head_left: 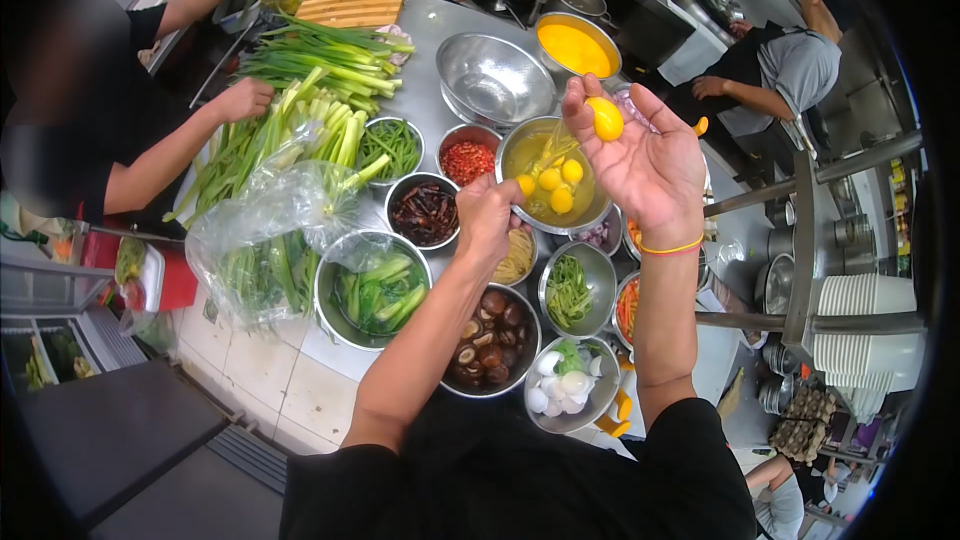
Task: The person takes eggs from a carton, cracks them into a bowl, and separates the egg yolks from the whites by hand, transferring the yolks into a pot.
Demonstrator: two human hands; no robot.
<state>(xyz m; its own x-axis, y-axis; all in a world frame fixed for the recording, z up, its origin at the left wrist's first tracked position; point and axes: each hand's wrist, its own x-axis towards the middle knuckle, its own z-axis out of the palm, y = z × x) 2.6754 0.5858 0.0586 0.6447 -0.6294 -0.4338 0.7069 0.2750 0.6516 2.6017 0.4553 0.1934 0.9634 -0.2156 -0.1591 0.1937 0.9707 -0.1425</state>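
My left hand (489,217) grips the rim of a metal bowl (512,162), which is tilted and holds egg white with several yolks (561,185). Palm up above the bowl's right side, my right hand (648,165) cradles a single egg yolk (604,119) at the base of its fingers. Clear egg white hangs from these fingers toward the bowl. Below, near my body, a bowl of eggshells (570,387) stands beside a bowl of mushrooms (492,341).
Around the bowl stand chopped red chili (467,162), dried chilies (424,213) and greens in bowls (381,292). A co-worker's hand (243,100) touches stalks (320,125) at the left. An empty colander (495,75) and orange liquid (577,47) lie beyond. Another person (790,70) stands back right.
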